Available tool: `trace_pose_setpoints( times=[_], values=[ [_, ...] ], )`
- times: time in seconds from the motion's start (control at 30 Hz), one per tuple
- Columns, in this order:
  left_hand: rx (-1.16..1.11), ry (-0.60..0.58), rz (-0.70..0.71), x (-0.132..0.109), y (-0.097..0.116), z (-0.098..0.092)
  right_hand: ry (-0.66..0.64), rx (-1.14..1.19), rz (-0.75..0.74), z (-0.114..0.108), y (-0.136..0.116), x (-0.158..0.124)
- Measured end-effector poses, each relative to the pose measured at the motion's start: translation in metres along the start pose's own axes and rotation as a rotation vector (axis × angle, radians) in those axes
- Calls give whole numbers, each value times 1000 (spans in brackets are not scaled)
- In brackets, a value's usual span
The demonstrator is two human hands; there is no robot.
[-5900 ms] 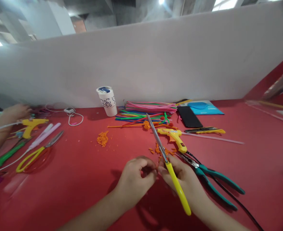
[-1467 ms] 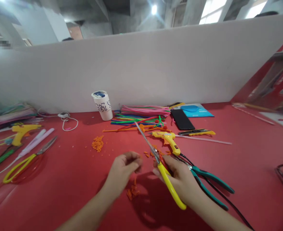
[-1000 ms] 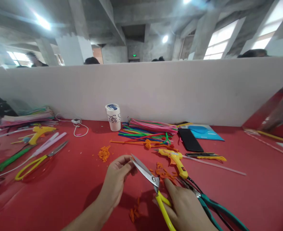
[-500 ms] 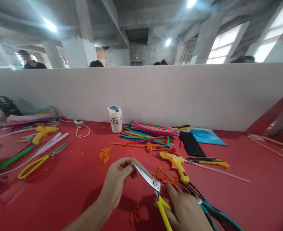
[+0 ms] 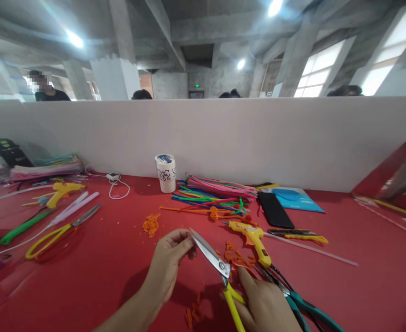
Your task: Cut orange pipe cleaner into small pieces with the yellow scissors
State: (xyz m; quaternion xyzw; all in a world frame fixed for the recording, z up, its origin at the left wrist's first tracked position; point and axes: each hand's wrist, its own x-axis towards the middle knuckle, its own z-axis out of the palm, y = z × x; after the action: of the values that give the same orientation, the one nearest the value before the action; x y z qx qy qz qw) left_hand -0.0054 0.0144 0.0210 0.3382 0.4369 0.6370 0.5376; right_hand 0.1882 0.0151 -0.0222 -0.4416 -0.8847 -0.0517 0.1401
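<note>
My right hand is closed on the yellow handles of a pair of scissors. Their blades point up and left, with the tips at the fingertips of my left hand. That hand pinches a tiny orange piece of pipe cleaner, mostly hidden by fingers and blade. Cut orange bits lie behind the scissors, and more orange scraps are near the front edge of the view. A small heap of orange clippings sits beyond my left hand.
Behind are a bundle of coloured pipe cleaners and a white cup. To the right lie a yellow glue gun, a black phone, a utility knife and green-handled pliers. Other scissors rest at left.
The view has tilted very slightly. My hands and the scissors keep almost the same position. At the far left edge, another person's hand has mostly slipped out of view.
</note>
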Motion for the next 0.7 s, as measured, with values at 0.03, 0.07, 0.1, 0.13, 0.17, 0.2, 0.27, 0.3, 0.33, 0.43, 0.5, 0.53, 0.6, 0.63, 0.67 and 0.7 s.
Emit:
trace_pose_setpoints(
  times=[0.03, 0.07, 0.1, 0.13, 0.17, 0.2, 0.27, 0.3, 0.33, 0.43, 0.5, 0.53, 0.6, 0.63, 0.67, 0.7],
  values=[
    [-6, 2, 0, 0, 0, 0, 5, -2, 3, 0, 0, 0],
    [-10, 3, 1, 0, 0, 0, 9, -3, 7, 0, 0, 0],
    [-12, 1, 2, 1, 0, 0, 12, -4, 9, 1, 0, 0],
    [-12, -1, 4, 1, 0, 1, 13, -4, 11, 1, 0, 1],
    [-11, -3, 7, 1, 0, 1, 13, -4, 11, 1, -1, 1],
    [-10, -4, 8, 1, 0, 1, 11, -4, 12, 2, -1, 1],
    [-8, -4, 11, 1, 0, 0, -2, -3, 24, 2, 0, 1],
    [-8, -5, 12, 1, 0, 0, -13, 2, 34, 2, 0, 1],
    [-7, -5, 14, 1, 0, 0, -27, 9, 44, 2, 0, 1],
    [-22, -15, 13, 2, -2, -2, -85, 53, 85, 2, -1, 1],
    [-44, -34, -6, 5, -3, -4, -127, 110, 140, 1, -2, 2],
    [-60, -46, -22, 6, -3, -5, -146, 156, 179, -1, -3, 3],
    [-103, -88, -66, 8, -4, -7, -180, 288, 250, -6, -6, 6],
    [-134, -115, -97, 9, -5, -7, -193, 361, 276, -9, -7, 7],
    [-167, -140, -130, 10, -5, -7, -201, 428, 295, -12, -8, 8],
    [-197, -163, -165, 10, -6, -7, -199, 488, 310, -14, -10, 10]
  ],
)
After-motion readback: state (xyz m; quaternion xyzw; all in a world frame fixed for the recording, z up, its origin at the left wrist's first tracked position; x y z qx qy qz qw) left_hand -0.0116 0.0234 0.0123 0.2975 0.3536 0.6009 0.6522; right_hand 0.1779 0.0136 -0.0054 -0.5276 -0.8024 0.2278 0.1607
